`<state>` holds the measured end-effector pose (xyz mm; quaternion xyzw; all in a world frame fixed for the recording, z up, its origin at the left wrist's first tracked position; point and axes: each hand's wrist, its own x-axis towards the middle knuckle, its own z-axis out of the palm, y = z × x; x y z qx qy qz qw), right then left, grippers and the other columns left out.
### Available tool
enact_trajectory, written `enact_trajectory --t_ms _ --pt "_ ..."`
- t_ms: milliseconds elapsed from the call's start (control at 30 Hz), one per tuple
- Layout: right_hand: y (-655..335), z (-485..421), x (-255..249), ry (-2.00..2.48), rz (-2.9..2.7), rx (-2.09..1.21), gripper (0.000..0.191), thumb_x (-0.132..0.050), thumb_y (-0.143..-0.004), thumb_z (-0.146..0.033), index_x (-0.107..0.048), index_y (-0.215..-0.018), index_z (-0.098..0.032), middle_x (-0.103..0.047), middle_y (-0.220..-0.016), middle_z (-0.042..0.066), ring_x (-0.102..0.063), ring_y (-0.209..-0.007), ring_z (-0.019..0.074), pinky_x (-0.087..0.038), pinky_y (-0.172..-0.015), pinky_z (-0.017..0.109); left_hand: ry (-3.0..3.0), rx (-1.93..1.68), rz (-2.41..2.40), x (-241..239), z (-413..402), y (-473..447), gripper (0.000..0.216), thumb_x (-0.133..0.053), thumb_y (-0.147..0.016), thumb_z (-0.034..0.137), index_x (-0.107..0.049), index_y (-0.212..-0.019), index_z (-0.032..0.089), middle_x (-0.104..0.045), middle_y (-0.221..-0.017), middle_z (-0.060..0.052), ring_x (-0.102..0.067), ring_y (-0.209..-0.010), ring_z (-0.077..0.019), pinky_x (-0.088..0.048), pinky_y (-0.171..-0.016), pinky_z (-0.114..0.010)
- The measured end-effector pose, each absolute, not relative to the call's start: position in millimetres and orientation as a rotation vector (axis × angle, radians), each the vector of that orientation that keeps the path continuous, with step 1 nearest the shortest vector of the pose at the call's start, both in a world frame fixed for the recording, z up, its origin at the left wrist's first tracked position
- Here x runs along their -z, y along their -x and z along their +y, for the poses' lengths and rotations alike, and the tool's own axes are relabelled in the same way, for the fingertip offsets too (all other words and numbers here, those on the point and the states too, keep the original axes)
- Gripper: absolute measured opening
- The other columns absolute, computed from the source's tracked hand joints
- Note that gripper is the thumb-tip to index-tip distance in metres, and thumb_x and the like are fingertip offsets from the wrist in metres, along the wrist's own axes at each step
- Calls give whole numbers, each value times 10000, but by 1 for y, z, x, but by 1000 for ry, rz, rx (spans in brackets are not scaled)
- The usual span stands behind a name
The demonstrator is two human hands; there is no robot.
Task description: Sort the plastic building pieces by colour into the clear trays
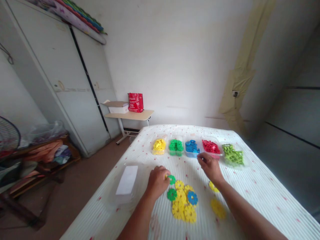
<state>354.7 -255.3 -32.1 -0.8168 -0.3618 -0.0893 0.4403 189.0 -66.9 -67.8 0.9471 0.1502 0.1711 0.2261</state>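
My left hand (158, 181) is closed over the table, fingertips pinching a snowflake disc. A bit of yellow shows at the fingers, and a green snowflake disc (171, 179) is right against them. Just beside it lies a loose group of yellow snowflake discs (181, 196), with another green disc (172, 194) and a blue disc (192, 198). My right hand (208, 165) has its fingers pinched together in front of the blue discs' tub (192, 154) and the red discs' tub (217, 154). Whatever it may hold is hidden.
Along the far side stand clear tubs of yellow pieces (159, 146), green pieces (176, 147) and light-green pieces (233, 155). A clear container with a white card (127, 180) sits left. Yellow discs (218, 208) lie by my right forearm. A side table (140, 115) holds a red bag (135, 102).
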Motion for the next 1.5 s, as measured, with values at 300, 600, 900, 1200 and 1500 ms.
enact_trajectory --t_ms 300,600,900,1200,1500 --pt "-385 -347 74 2284 -698 302 289 -396 -767 -392 -595 -793 -184 -670 -757 68 -619 -690 197 -445 -646 276 -2769 -430 174 55 -101 -190 247 -596 -694 228 -643 -929 290 -633 -956 -17 -474 -941 -222 -307 -774 -360" --pt "-388 -341 83 2358 -721 327 267 -381 -755 -351 -600 -769 -198 -665 -737 45 -613 -681 172 -429 -632 243 -2789 -343 254 56 -105 -192 108 -594 -672 221 -609 -779 226 -618 -887 -13 -484 -930 -203 -301 -802 -341" --pt "-389 -342 83 2331 -709 340 273 -398 -743 -362 -616 -759 -198 -673 -721 41 -616 -661 170 -436 -616 236 -2219 -312 194 59 -95 -189 194 -481 -657 120 -632 -772 161 -623 -715 7 -543 -695 -121 -395 -639 -214" --pt "-387 -341 79 2349 -688 324 267 -396 -739 -347 -620 -753 -203 -673 -711 37 -616 -658 168 -431 -618 236 -2442 -45 9 53 -94 -181 356 -540 -594 122 -709 -887 232 -667 -877 -14 -559 -845 -157 -403 -801 -259" --pt "-389 -342 83 2379 -691 328 261 -395 -742 -341 -615 -771 -203 -672 -728 38 -610 -666 166 -427 -619 235 -2475 -5 4 52 -90 -178 288 -555 -572 113 -664 -825 197 -617 -872 -6 -524 -850 -148 -397 -768 -236"
